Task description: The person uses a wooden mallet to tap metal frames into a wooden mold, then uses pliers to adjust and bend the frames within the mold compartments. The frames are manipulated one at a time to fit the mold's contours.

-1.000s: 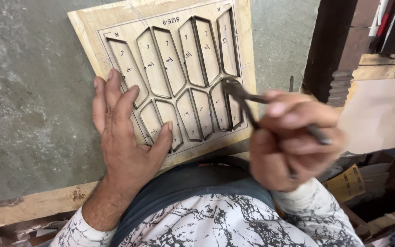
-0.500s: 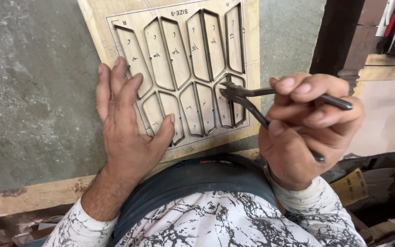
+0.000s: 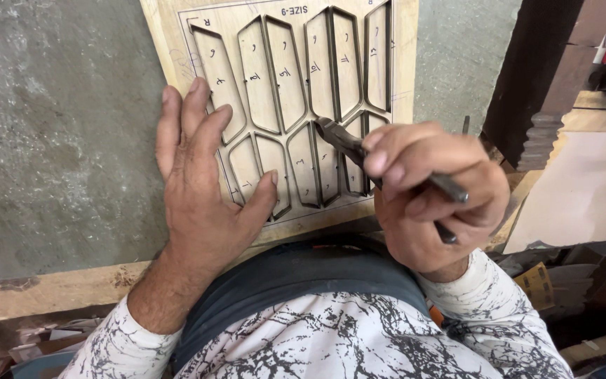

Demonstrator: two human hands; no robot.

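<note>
The left hand (image 3: 205, 189) lies flat and palm-down on the lower left part of a plywood die board (image 3: 289, 112), its fingers stretched out together and pointing away from the body, the thumb spread to the right so that its tip rests on one of the steel-edged cut shapes. It grips nothing; it simply presses on the board. The forearm runs back toward the body, bare up to a pushed-back white sleeve with a dark crackle print (image 3: 106, 347). The right hand (image 3: 429, 200) is curled into a closed fist around the handles of dark metal pliers (image 3: 359, 151), with the thumb on top and the fingers wrapped underneath, the ends of the two handles sticking out to the right of the knuckles. The pliers slant up and to the left from the fist, and their nose rests against a metal rule in the lower right part of the board, near where the upper and lower rows of shapes meet. Whether the jaws are pinching the rule cannot be told. The board lies on a grey, rough worktop (image 3: 57, 140) edged with a wooden strip (image 3: 50, 288), just in front of the person's body, with both hands near each other on its lower half.
</note>
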